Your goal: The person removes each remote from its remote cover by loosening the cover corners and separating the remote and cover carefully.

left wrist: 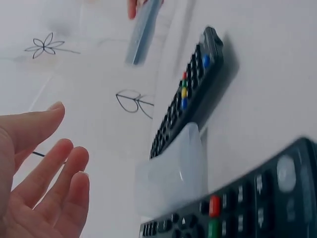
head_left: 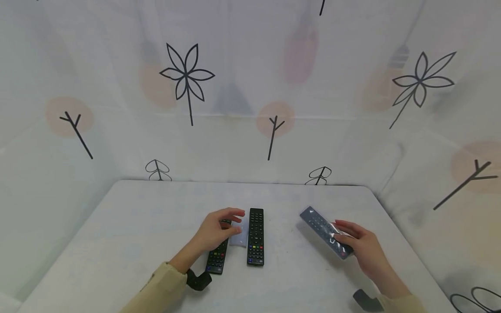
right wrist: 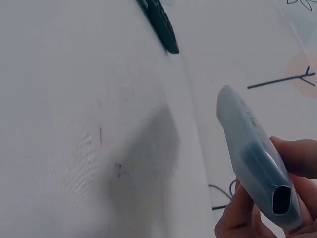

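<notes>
My right hand (head_left: pixel 365 248) grips a remote control in a translucent cover (head_left: pixel 318 225), thumb on its button side and fingers beneath. It is held above the table, tilted; the cover's end with a small dark opening (right wrist: pixel 282 200) shows in the right wrist view. My left hand (head_left: pixel 213 229) hovers over a black remote (head_left: pixel 216 261), fingers loosely bent and apart, nothing between them. It partly hides that remote in the head view. A second black remote (head_left: pixel 255 237) lies buttons up to the right. Between the two lies a folded translucent plastic piece (head_left: pixel 239 239).
The white table (head_left: pixel 293 278) has rounded far corners. Behind and beside it hangs a pale cloth (head_left: pixel 231 143) printed with flowers and twigs. Dark bands with protruding parts (head_left: pixel 199 280) sit at both wrists.
</notes>
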Action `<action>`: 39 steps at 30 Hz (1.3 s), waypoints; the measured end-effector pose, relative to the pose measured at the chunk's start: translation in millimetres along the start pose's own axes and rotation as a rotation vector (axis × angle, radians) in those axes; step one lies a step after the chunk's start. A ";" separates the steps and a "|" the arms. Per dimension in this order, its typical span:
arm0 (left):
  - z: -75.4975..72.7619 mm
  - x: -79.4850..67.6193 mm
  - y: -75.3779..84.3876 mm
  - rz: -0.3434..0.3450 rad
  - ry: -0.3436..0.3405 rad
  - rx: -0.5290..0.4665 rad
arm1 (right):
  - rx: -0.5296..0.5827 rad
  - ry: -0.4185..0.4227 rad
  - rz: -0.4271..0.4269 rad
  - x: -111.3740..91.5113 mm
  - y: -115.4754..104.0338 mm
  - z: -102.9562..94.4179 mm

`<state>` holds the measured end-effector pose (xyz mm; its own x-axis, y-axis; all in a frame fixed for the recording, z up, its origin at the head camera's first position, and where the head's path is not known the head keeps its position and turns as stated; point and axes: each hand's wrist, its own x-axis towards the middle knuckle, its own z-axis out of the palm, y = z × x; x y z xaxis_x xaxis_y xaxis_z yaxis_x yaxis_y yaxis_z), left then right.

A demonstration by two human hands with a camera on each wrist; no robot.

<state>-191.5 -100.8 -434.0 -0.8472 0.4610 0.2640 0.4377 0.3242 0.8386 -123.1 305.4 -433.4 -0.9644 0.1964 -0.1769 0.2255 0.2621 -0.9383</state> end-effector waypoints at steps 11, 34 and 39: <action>15.2 -1.2 12.2 0.066 -0.032 -0.181 | 0.101 -0.075 0.007 -19.5 -19.5 45.2; 21.5 -6.5 23.5 0.132 0.018 -0.185 | 0.296 -0.301 0.026 -42.2 -36.7 111.3; 19.1 -7.7 22.5 0.155 0.063 -0.201 | 0.330 -0.393 0.012 -43.7 -30.9 119.9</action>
<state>-169.3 -81.3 -426.3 -0.7944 0.4379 0.4209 0.5009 0.0802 0.8618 -104.4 175.5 -432.3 -0.9554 -0.1886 -0.2274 0.2427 -0.0623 -0.9681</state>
